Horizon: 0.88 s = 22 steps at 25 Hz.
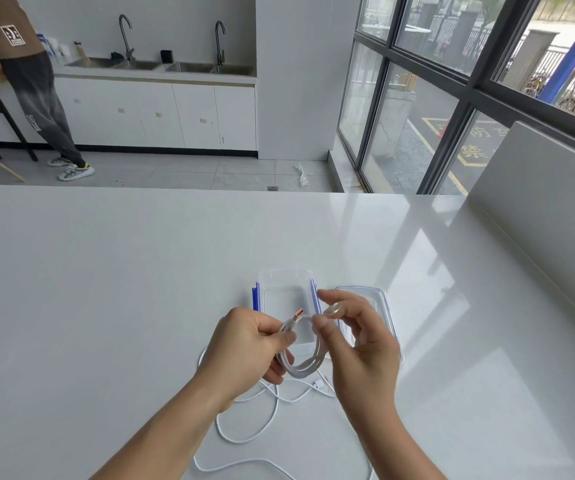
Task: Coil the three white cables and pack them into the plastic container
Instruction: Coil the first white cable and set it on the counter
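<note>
A white cable wound into a small coil hangs between my two hands above the table. My left hand grips the coil's left side; an orange-tipped plug sticks up just past its thumb. My right hand pinches the cable's top strand between thumb and forefinger. Just behind the hands stands the clear plastic container with blue side clips, open. Its clear lid lies flat to the right. More loose white cable sprawls on the table under and in front of my hands; how many cables it is I cannot tell.
The white table stretches wide to the left and back. A raised grey panel borders the right side. Beyond the far edge a person stands by a counter with sinks. Large windows fill the right.
</note>
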Each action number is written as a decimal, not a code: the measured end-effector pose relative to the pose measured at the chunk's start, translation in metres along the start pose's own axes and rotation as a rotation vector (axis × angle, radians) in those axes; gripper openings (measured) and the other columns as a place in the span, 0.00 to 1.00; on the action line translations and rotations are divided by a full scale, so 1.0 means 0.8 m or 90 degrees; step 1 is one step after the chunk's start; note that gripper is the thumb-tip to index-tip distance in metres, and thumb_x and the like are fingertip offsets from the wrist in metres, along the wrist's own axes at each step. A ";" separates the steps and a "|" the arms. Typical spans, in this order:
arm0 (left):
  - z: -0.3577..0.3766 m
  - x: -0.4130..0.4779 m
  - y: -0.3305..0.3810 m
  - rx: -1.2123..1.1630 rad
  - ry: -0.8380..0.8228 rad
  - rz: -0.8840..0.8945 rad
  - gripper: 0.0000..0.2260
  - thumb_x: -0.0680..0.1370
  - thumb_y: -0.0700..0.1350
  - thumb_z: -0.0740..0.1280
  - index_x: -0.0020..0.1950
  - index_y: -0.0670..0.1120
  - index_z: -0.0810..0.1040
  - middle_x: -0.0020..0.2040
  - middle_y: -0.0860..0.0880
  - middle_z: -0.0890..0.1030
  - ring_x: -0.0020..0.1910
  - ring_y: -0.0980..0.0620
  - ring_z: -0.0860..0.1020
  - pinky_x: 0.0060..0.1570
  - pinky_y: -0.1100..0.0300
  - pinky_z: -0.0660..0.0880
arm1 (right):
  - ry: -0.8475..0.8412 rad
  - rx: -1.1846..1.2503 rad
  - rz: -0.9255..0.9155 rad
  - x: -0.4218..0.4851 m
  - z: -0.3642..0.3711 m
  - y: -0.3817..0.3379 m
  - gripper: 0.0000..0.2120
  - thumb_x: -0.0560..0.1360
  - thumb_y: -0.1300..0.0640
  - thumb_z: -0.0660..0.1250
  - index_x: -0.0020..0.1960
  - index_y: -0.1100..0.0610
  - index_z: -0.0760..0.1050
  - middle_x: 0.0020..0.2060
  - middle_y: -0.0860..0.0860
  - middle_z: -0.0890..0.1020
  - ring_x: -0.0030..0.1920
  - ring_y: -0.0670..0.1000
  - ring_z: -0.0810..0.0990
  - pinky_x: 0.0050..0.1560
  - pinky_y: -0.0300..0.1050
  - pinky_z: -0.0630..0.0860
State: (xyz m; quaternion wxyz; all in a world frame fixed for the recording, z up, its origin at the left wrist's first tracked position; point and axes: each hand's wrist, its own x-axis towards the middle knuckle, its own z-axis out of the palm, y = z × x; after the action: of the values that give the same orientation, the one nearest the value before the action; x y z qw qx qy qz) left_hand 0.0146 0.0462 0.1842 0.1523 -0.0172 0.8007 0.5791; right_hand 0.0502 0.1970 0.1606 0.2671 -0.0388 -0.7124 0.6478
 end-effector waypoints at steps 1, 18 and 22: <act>0.003 0.000 0.000 0.000 0.004 0.011 0.08 0.76 0.39 0.71 0.38 0.41 0.85 0.33 0.38 0.84 0.27 0.44 0.80 0.33 0.48 0.83 | 0.033 0.083 0.058 0.002 -0.001 -0.006 0.07 0.74 0.68 0.72 0.42 0.59 0.76 0.47 0.54 0.87 0.53 0.54 0.85 0.54 0.49 0.79; 0.025 -0.006 -0.011 0.214 0.081 0.201 0.04 0.76 0.45 0.70 0.43 0.49 0.85 0.33 0.52 0.84 0.32 0.57 0.80 0.36 0.55 0.81 | -0.334 -0.131 0.224 0.037 -0.046 -0.006 0.13 0.78 0.67 0.62 0.45 0.57 0.84 0.29 0.57 0.80 0.29 0.50 0.77 0.34 0.45 0.76; 0.033 -0.012 -0.010 0.220 0.122 0.264 0.01 0.76 0.45 0.72 0.46 0.51 0.84 0.33 0.53 0.85 0.33 0.55 0.80 0.36 0.58 0.77 | -0.391 -0.118 0.306 0.053 -0.055 -0.007 0.17 0.74 0.70 0.60 0.44 0.58 0.86 0.29 0.56 0.77 0.28 0.50 0.72 0.31 0.41 0.71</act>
State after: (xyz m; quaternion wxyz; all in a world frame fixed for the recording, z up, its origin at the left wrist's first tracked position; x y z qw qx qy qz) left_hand 0.0312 0.0672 0.1719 -0.0451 0.1185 0.8847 0.4486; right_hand 0.0348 0.2530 0.1804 -0.1220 -0.0330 -0.7850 0.6064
